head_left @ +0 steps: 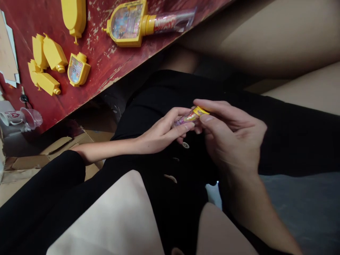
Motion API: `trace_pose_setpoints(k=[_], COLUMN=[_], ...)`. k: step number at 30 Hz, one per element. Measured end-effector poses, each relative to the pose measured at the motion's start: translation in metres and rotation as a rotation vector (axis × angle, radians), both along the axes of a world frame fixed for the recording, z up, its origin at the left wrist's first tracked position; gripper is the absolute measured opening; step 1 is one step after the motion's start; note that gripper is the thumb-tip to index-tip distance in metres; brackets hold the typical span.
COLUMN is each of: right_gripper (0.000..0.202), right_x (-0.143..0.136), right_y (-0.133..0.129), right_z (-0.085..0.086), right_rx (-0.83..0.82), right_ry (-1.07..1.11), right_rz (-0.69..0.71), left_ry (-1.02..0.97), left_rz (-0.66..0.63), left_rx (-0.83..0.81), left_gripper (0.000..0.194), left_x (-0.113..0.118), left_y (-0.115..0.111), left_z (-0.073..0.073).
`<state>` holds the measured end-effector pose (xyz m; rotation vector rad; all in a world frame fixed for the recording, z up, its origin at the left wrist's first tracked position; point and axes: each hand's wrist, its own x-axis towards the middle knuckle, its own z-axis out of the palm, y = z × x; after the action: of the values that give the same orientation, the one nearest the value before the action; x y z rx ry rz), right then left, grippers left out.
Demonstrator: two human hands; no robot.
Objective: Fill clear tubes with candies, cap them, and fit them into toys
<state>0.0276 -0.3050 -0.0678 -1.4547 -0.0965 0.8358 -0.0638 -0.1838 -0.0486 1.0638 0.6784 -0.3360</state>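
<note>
Above my lap, a small clear tube (185, 118) with purplish contents and a printed label is held between both hands. My left hand (166, 131) wraps its fingers and thumb round the tube's body. At the tube's other end is a yellow cap (200, 111), which my right hand (231, 131) pinches between thumb and forefinger. The cap sits at the tube's end; whether it is fully seated cannot be made out.
On the red table (101, 67) lie a large yellow toy with a clear tube (127, 24), another large yellow piece (73, 16) and several small yellow pieces (54, 53). A white mug (12, 118) and plastic cup (32, 118) are at the far left, near cardboard (29, 163).
</note>
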Motion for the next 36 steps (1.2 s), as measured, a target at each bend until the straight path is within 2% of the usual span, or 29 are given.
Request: trace_pose_setpoints(k=[8, 12, 16, 22, 27, 31, 36], right_gripper=[0.035, 0.039, 0.031, 0.03, 0.03, 0.031, 0.037], right_x=[-0.009, -0.012, -0.007, 0.007, 0.013, 0.016, 0.015], right_y=[0.0, -0.003, -0.004, -0.004, -0.008, -0.015, -0.025], right_z=[-0.008, -0.01, 0.0, 0.014, 0.014, 0.011, 0.004], right_rx=[0.02, 0.048, 0.002, -0.091, -0.115, -0.149, -0.121], right_ry=[0.018, -0.016, -0.08, -0.243, -0.251, -0.24, -0.368], right_rz=[-0.068, -0.068, 0.004, 0.16, 0.207, 0.302, 0.392], left_ry=[-0.015, -0.018, -0.01, -0.123, -0.109, -0.11, -0.146], left_rz=[-0.001, -0.019, -0.038, -0.13, -0.199, -0.253, -0.322], left_rx=[0.043, 0.075, 0.198, 0.45, 0.521, 0.58, 0.602], left_gripper=[0.025, 0.033, 0.035, 0.033, 0.035, 0.035, 0.039], left_x=[0.0, -0.001, -0.004, -0.005, -0.006, -0.008, -0.009], left_y=[0.0, 0.0, 0.001, 0.007, 0.007, 0.009, 0.009], left_z=[0.004, 0.007, 0.006, 0.007, 0.007, 0.008, 0.009])
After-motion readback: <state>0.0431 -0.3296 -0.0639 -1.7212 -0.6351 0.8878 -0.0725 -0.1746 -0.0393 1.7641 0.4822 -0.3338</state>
